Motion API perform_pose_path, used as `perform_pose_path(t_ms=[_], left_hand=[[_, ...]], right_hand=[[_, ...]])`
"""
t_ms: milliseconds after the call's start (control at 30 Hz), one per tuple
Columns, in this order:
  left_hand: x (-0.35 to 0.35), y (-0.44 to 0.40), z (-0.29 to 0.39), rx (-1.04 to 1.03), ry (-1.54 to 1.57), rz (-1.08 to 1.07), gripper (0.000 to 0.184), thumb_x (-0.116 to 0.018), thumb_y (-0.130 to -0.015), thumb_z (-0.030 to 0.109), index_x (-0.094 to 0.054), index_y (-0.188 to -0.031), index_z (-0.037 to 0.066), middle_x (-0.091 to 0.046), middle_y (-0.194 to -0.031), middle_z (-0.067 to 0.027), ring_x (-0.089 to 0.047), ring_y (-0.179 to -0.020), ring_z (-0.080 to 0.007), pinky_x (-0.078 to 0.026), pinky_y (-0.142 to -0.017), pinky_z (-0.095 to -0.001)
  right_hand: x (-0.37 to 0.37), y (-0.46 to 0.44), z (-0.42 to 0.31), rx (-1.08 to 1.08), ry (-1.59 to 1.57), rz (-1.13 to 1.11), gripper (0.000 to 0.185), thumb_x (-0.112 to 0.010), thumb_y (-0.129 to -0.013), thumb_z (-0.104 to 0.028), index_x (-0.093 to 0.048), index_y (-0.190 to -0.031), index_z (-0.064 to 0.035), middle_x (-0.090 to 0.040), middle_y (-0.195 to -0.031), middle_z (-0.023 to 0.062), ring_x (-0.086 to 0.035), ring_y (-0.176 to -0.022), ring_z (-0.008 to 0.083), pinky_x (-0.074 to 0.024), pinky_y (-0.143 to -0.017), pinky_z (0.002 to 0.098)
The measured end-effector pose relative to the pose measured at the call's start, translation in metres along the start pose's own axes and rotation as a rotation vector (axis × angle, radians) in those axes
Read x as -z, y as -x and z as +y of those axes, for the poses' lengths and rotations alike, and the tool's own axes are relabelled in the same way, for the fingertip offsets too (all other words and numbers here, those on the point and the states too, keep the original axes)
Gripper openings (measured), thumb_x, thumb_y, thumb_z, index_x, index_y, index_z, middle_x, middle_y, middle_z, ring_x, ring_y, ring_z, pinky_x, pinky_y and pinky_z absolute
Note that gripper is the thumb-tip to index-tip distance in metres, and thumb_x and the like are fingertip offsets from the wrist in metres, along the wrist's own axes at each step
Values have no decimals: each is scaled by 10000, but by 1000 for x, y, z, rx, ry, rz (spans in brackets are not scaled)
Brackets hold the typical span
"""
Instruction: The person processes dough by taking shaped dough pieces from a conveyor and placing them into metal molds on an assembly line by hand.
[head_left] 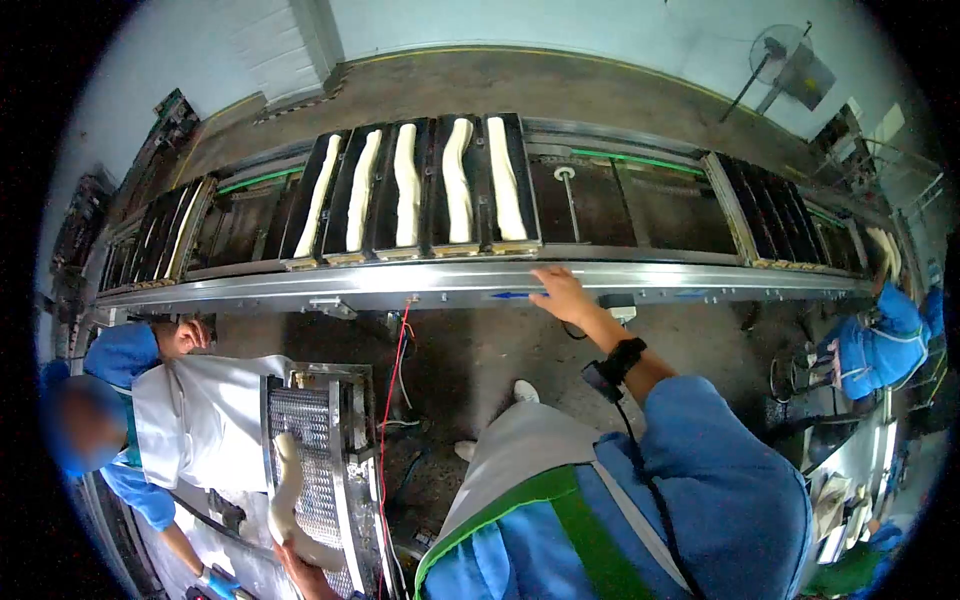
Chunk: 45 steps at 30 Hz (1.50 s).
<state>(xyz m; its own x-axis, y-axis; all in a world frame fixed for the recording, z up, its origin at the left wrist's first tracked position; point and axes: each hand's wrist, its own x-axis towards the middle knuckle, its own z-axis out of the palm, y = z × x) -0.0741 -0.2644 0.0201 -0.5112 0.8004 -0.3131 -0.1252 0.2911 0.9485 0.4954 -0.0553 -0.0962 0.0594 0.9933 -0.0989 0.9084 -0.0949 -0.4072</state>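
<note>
At the lower left edge, my left hand (303, 575) is closed on a long white dough strip (286, 495), which lies bent along a metal mesh belt (305, 420). The palm and part of the fingers are hard to make out there. My right hand (563, 294), fingers apart and holding nothing, is at the front metal rail (450, 275) of the long conveyor. Beyond the rail, to the left of this hand, several black trays (428, 190) stand side by side, each bearing one long white dough strip (505, 180).
A co-worker (185, 420) in blue with a white apron is beside the mesh belt. A red cord (391, 390) hangs from the rail. More dark trays (775, 215) stand farther right. Another person (880, 345) is at the right edge. A fan (780, 55) stands behind.
</note>
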Motion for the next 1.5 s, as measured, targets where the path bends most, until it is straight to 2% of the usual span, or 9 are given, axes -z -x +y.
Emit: perform_pose_path(t_ms=[300, 400, 533, 700, 800, 867, 900, 1033, 1500], left_hand=[[-85, -67, 72, -326, 60, -134, 618, -605, -712, 93, -292, -1243, 41, -347, -1180, -161, -438, -1006, -280, -415, -825, -376], [-117, -86, 86, -1165, -529, -364, 555, -572, -747, 79, -304, -1231, 39, -340, -1202, -159, -424, -1040, -279, -406, -844, -374], [-224, -25, 130, -283, -70, -349, 369, -334, -878, 261, -398, -1184, 66, -395, -1193, -138, -369, -1092, -258, -248, -951, -368], [-272, -54, 134, -440, -222, -462, 361, -351, -862, 214, -395, -1188, 63, -379, -1202, -139, -405, -1043, -242, -294, -917, -360], [-262, -99, 126, -619, -311, -583, 361, -354, -858, 192, -392, -1193, 63, -370, -1209, -137, -409, -1040, -234, -300, -912, -354], [-255, -139, 116, -1116, -354, -837, 361, -356, -855, 177, -390, -1196, 63, -364, -1213, -135, -411, -1037, -229, -303, -909, -351], [-269, -97, 132, -622, -456, -568, 375, -365, -842, 132, -376, -1211, 65, -371, -1218, -127, -407, -1075, -201, -305, -928, -340], [-333, -52, 157, -292, 11, -543, 553, -515, -784, 263, -295, -1249, 61, -438, -1125, -128, -464, -970, -237, -385, -811, -369], [-551, 15, 227, -382, 220, -1092, 416, -570, -757, 238, -451, -1102, 38, -526, -963, -83, -514, -881, -153, -424, -742, -297]], right_hand=[[42, -17, -35, 189, -55, 36, 526, -551, -737, -295, -390, -1174, -51, -422, -1139, 165, -384, -1066, 327, -313, -891, 405], [43, -7, 8, 87, -21, 127, 541, -567, -722, -279, -379, -1177, -53, -404, -1151, 155, -377, -1068, 327, -330, -866, 421], [65, 19, 80, -210, 61, 300, 556, -579, -719, -288, -368, -1182, -63, -387, -1172, 144, -348, -1099, 321, -330, -855, 448], [106, 37, 195, -729, 351, 770, 580, -581, -704, -361, -395, -1164, -60, -381, -1185, 132, -334, -1119, 270, -295, -875, 473], [109, 35, 220, -806, 360, 449, 490, -547, -713, -414, -521, -1043, -52, -458, -1105, 121, -384, -1066, 241, -295, -866, 448], [103, 23, 204, -684, 365, 446, 422, -512, -724, -459, -622, -825, -64, -548, -928, 104, -458, -962, 232, -306, -831, 426], [107, 21, 184, -706, 374, 440, 418, -513, -719, -465, -625, -747, -63, -558, -843, 97, -479, -903, 236, -308, -816, 414], [99, 29, 131, -519, 294, 492, 464, -523, -695, -482, -611, -632, -31, -565, -707, 109, -506, -806, 267, -309, -799, 405], [112, 69, 64, 53, -58, 572, 323, -599, -710, -221, -539, -973, -43, -470, -1075, 96, -412, -1003, 295, -341, -824, 404]])
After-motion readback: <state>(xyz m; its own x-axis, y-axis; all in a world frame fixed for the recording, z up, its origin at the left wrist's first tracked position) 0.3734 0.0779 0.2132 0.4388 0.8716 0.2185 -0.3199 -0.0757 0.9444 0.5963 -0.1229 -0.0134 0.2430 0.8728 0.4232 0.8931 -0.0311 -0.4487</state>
